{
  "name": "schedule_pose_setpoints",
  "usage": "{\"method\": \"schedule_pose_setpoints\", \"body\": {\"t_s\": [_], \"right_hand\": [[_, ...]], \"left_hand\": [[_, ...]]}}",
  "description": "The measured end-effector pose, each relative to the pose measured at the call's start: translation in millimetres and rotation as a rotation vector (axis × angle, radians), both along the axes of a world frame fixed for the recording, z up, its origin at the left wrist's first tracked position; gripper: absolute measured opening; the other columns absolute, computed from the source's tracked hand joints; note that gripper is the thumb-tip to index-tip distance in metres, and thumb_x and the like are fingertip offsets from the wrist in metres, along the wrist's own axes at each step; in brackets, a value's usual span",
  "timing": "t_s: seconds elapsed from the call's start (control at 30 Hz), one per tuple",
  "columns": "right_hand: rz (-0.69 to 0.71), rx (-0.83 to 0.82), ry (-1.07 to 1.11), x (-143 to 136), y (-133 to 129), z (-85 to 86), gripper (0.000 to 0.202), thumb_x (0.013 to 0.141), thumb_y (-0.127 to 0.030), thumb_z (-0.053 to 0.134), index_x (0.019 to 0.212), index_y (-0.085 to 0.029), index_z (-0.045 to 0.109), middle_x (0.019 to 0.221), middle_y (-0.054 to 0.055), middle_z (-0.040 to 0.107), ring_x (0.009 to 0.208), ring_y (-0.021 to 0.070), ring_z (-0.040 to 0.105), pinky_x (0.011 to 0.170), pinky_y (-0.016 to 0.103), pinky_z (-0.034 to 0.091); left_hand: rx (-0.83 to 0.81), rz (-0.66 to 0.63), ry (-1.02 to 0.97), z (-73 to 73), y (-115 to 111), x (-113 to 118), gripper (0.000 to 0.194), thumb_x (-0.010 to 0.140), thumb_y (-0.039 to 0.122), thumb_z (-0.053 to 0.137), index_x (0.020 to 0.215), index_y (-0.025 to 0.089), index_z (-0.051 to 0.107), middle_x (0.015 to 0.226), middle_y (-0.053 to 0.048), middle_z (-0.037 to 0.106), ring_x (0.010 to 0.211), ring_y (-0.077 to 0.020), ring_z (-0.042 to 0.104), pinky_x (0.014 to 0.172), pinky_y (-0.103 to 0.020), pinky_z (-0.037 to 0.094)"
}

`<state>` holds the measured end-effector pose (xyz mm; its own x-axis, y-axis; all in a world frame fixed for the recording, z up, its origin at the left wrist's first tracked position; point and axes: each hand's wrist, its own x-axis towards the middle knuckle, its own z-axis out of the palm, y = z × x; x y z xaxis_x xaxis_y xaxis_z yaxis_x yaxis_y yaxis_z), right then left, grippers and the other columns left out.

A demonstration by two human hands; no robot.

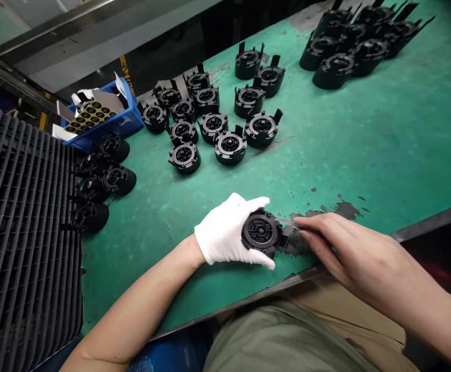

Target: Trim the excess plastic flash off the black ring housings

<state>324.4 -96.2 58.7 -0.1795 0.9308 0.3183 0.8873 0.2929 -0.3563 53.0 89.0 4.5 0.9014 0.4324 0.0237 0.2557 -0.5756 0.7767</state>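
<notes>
My left hand (231, 232), in a white glove, wraps its thumb and fingers around a round black plastic housing (262, 231) near the table's front edge. The ringed face of the housing points up, and a dark tab juts from its right side. My bare right hand (337, 243) pinches a thin, pale sliver (285, 222) between thumb and forefinger. Its tip meets the right rim of the housing; whether it is a blade or a strip I cannot make out.
Several similar black housings (230, 147) stand on the green table (364, 139), with more clusters at the far right (336, 70) and left (119, 178). A blue bin (132, 121) holds a sheet of round stickers (91, 116). Stacked ribbed grey trays (24, 232) rise at the left.
</notes>
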Motion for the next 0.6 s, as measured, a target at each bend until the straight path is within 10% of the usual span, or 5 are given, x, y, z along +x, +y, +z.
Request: {"method": "schedule_pose_setpoints", "body": {"t_s": [0.17,0.3,0.47,0.6], "right_hand": [[0.007,-0.025,0.156,-23.2,-10.6,4.6,0.027,0.128,-0.02,0.066,0.154,-0.027,0.072,0.123,0.006,0.092,0.098,0.0238,0.093,0.084,0.034,0.071],[0.038,0.046,0.116,-24.1,-9.0,-5.9,0.032,0.124,-0.014,0.071,0.155,-0.022,0.073,0.123,0.009,0.093,0.099,0.0255,0.092,0.085,0.035,0.071],[-0.034,0.04,-0.04,0.9,3.4,-2.8,0.036,0.125,-0.014,0.067,0.158,-0.026,0.074,0.13,0.012,0.095,0.106,0.0338,0.094,0.09,0.047,0.073],[-0.047,-0.024,-0.003,6.4,-2.4,5.0,0.032,0.128,-0.023,0.067,0.16,-0.028,0.073,0.132,0.011,0.095,0.105,0.0339,0.094,0.091,0.048,0.075]], "left_hand": [[-0.039,0.035,-0.017,-0.3,0.4,4.5,0.121,0.061,0.103,0.117,0.149,0.025,0.085,0.135,-0.017,0.088,0.135,-0.0466,0.08,0.133,-0.07,0.07],[-0.11,0.076,-0.115,-4.3,-2.4,-1.9,0.14,0.053,0.097,0.123,0.163,0.024,0.076,0.166,-0.022,0.081,0.157,-0.0511,0.081,0.137,-0.071,0.071],[-0.166,0.053,0.001,-1.2,-5.4,-8.7,0.128,0.075,0.091,0.119,0.176,0.03,0.068,0.147,-0.012,0.087,0.102,-0.0298,0.088,0.103,-0.055,0.082],[0.033,-0.091,-0.01,-2.1,-2.4,-2.1,0.099,0.089,0.091,0.11,0.163,0.031,0.082,0.13,-0.012,0.087,0.126,-0.038,0.084,0.115,-0.056,0.076]]}}
